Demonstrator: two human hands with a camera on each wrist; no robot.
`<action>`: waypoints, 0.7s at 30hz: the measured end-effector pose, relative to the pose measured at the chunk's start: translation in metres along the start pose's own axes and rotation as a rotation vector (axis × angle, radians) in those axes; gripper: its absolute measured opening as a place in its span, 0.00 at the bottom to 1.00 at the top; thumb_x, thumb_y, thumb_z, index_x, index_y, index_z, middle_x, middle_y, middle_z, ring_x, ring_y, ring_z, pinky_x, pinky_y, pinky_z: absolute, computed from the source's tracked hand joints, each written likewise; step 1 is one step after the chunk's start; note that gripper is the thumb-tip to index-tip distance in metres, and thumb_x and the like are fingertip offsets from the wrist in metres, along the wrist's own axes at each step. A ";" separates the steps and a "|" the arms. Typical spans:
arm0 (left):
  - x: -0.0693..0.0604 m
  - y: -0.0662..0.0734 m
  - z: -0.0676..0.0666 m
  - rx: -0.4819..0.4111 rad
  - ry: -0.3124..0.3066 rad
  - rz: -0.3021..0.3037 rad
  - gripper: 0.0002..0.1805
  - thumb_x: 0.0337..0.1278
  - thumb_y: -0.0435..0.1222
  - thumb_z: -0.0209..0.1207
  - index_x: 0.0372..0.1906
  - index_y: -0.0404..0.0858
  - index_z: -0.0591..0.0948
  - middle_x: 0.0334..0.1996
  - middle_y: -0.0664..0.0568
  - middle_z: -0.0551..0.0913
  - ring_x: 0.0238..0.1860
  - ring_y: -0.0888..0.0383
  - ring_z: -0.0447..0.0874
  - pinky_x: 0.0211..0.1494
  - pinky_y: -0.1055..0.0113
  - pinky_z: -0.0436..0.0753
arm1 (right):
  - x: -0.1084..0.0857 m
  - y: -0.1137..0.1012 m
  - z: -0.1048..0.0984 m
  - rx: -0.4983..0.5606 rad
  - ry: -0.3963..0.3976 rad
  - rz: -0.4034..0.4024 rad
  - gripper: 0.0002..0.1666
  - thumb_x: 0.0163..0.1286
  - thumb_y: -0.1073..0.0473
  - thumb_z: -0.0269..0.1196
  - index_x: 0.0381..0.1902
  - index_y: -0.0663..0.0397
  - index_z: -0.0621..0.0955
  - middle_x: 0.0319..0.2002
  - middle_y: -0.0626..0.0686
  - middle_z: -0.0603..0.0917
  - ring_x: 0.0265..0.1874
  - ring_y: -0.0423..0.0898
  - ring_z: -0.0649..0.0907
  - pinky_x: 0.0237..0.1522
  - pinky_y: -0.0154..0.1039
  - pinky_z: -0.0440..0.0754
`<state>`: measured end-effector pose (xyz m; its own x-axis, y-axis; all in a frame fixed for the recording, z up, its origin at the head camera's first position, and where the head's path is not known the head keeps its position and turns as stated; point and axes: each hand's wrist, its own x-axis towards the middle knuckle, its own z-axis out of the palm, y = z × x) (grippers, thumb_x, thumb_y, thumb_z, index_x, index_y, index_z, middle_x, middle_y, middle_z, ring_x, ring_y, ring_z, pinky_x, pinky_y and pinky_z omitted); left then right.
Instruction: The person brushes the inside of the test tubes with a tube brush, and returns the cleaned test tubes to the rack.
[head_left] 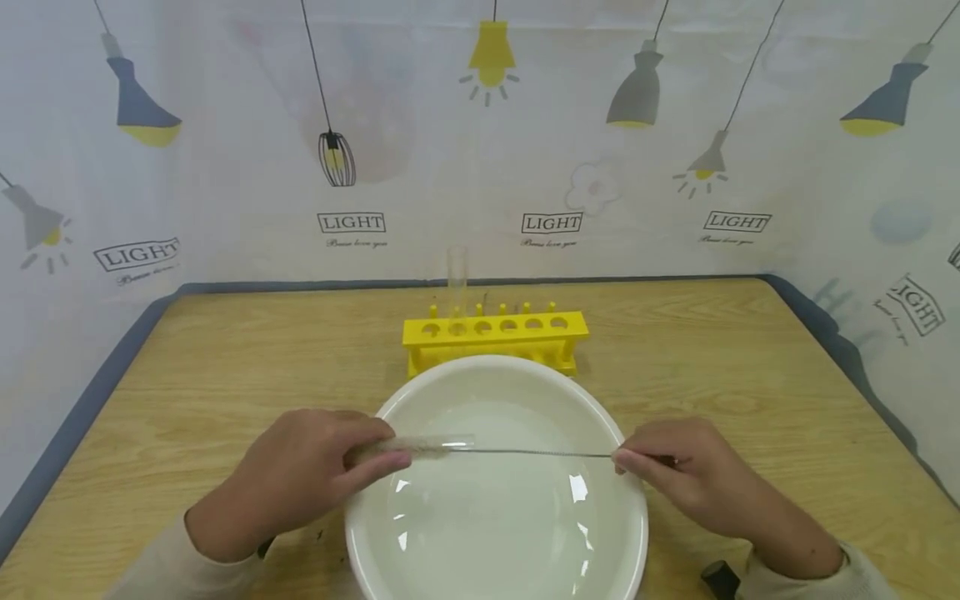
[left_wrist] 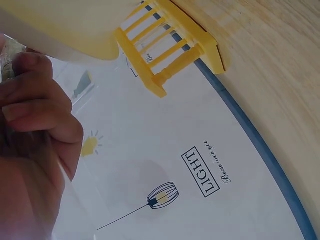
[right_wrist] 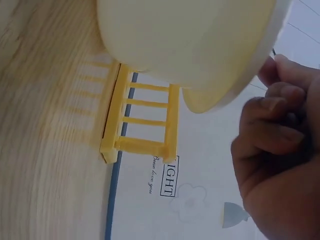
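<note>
Above the left rim of a white basin [head_left: 487, 533], the left hand [head_left: 300, 475] grips a clear test tube [head_left: 461, 440] lying sideways, its mouth to the right. Bristles of a brush [head_left: 431, 448] fill part of the tube, and the thin wire stem [head_left: 532, 452] runs out across the basin. At the right rim the right hand [head_left: 690, 471] pinches the stem's end between thumb and forefinger. In the wrist views the left hand [left_wrist: 40, 110] and right hand [right_wrist: 280, 135] both have curled fingers; the brush's bristles are mostly out of sight there.
Behind the basin stands a yellow rack [head_left: 495, 329] with a row of holes; one clear tube [head_left: 457, 283] stands upright in it. A dark object [head_left: 720, 578] is beside the right sleeve. A printed cloth [head_left: 450, 167] borders the wooden table [head_left: 247, 358].
</note>
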<state>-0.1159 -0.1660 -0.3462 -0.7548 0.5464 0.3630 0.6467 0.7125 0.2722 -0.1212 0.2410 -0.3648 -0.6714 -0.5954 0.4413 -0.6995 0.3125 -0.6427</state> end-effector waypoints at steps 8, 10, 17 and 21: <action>0.000 -0.001 0.004 0.028 0.120 0.091 0.10 0.59 0.55 0.65 0.30 0.56 0.83 0.22 0.71 0.76 0.21 0.79 0.64 0.24 0.82 0.67 | 0.000 -0.003 -0.012 0.294 -0.179 0.304 0.15 0.74 0.71 0.55 0.31 0.51 0.84 0.14 0.51 0.71 0.14 0.42 0.70 0.16 0.33 0.71; 0.000 -0.002 0.005 0.036 0.156 0.115 0.12 0.60 0.56 0.64 0.30 0.55 0.84 0.22 0.71 0.77 0.21 0.79 0.64 0.23 0.81 0.66 | 0.000 -0.003 -0.014 0.401 -0.223 0.344 0.16 0.76 0.71 0.53 0.31 0.54 0.83 0.13 0.55 0.66 0.11 0.46 0.67 0.12 0.34 0.67; 0.001 -0.004 0.006 0.025 0.205 0.151 0.15 0.63 0.58 0.60 0.30 0.54 0.84 0.23 0.69 0.80 0.21 0.78 0.67 0.22 0.81 0.68 | -0.001 0.002 -0.021 0.544 -0.258 0.357 0.18 0.78 0.73 0.47 0.33 0.59 0.82 0.13 0.57 0.63 0.12 0.51 0.63 0.12 0.36 0.65; 0.000 -0.004 0.005 0.007 0.171 0.127 0.13 0.63 0.56 0.62 0.30 0.54 0.84 0.23 0.69 0.80 0.21 0.78 0.66 0.23 0.81 0.68 | -0.001 -0.001 -0.020 0.424 -0.198 0.334 0.18 0.76 0.73 0.50 0.33 0.55 0.84 0.14 0.54 0.63 0.13 0.48 0.64 0.12 0.35 0.64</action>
<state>-0.1193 -0.1665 -0.3517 -0.6372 0.5495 0.5404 0.7341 0.6462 0.2086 -0.1248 0.2561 -0.3514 -0.7520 -0.6552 0.0717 -0.2704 0.2074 -0.9402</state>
